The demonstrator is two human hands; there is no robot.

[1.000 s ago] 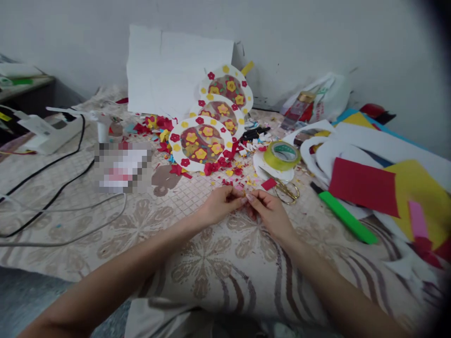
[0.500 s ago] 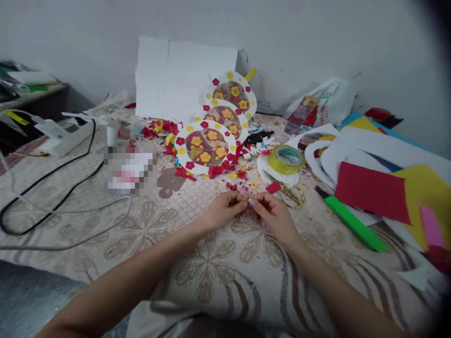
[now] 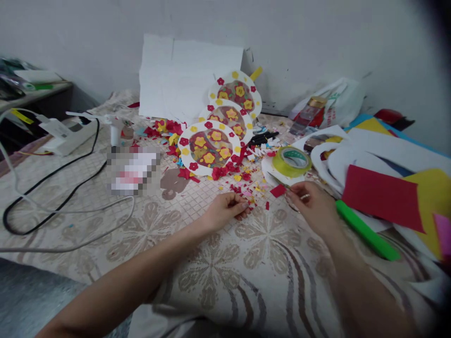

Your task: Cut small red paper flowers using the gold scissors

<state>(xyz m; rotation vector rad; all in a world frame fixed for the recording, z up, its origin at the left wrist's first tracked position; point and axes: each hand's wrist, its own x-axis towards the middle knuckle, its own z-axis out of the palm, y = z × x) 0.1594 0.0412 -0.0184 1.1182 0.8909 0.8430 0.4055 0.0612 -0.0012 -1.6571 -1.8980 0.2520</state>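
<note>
Since a moment ago the hands have parted: the right hand [image 3: 313,206] has left the left and gone out toward the scissors [image 3: 292,199], which it now covers, so I can't tell how its fingers sit on them. From the head view, clutter rings the spot — a roll of green tape [image 3: 291,161] just beyond the right hand, a small red paper scrap [image 3: 278,190] touching close by its fingertips, a green marker [image 3: 366,230] lying to its right beside a red sheet [image 3: 382,196] and yellow paper [image 3: 433,197]. Three round flower-decorated cutouts [image 3: 210,148] overlap farther back, with red and yellow snippets [image 3: 243,180] strewn before them, and cables [image 3: 52,188] trail at the left. The left hand [image 3: 225,211] rests on the patterned cloth [image 3: 211,263], fingers curled narrow, pinching something tiny — too small to make out.
</note>
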